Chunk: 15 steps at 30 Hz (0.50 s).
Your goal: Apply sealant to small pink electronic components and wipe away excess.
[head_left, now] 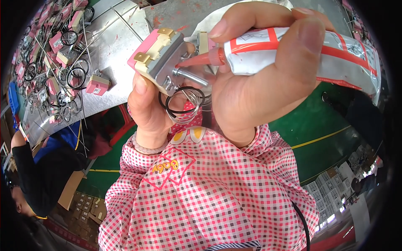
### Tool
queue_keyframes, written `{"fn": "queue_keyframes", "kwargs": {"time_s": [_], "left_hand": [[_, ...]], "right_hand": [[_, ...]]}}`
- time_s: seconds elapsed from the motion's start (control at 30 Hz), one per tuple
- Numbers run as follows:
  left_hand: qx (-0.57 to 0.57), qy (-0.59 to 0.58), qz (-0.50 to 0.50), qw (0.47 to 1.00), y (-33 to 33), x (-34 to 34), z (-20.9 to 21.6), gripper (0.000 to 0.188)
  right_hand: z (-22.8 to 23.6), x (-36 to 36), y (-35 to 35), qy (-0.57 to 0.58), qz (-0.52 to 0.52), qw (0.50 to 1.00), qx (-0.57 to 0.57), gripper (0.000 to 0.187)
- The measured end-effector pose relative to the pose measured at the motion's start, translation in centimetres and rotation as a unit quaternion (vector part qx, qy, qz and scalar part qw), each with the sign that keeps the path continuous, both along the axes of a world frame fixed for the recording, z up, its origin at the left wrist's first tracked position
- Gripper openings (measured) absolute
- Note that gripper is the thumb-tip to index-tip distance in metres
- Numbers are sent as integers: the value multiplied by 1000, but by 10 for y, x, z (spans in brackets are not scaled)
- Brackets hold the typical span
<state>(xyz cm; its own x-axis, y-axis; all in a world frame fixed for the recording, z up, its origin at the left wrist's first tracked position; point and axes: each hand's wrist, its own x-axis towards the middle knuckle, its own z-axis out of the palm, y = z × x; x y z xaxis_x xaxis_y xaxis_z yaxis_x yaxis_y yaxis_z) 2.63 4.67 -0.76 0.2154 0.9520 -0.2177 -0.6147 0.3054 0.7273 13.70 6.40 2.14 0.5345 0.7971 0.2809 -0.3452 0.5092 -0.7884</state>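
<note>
My left hand (pixel 146 104) grips a capillary thermostat (pixel 161 58), with a pink and cream body, brass terminals, a grey metal plate and a silver shaft pointing right. Its coiled capillary wire (pixel 184 106), with black loops around it, hangs below the plate. In my right hand (pixel 268 79) is a white squeeze tube (pixel 253 52) with red bands, fingers wrapped round it. The tube's red nozzle (pixel 201 60) points left, its tip at the metal plate beside the base of the shaft. Whether any paste is coming out is too small to tell.
A heap of similar thermostats (pixel 54 62) with tangled wires covers the left of the metal table (pixel 121 54). One single thermostat (pixel 98 85) lies near its edge. Another thermostat (pixel 202 44) shows behind the nozzle. A person in dark clothing (pixel 54 167) is at the lower left.
</note>
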Motion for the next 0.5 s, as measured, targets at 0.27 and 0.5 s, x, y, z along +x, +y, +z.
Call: {"fn": "queue_keyframes", "kwargs": {"time_s": [0.27, 0.5], "left_hand": [[-2, 2, 7, 1000, 0, -1, 0, 76], [-4, 4, 11, 1000, 0, -2, -1, 76]], "right_hand": [[-2, -2, 0, 2, -3, 1000, 1, 33], [-3, -2, 1, 2, -7, 1000, 2, 33]]}}
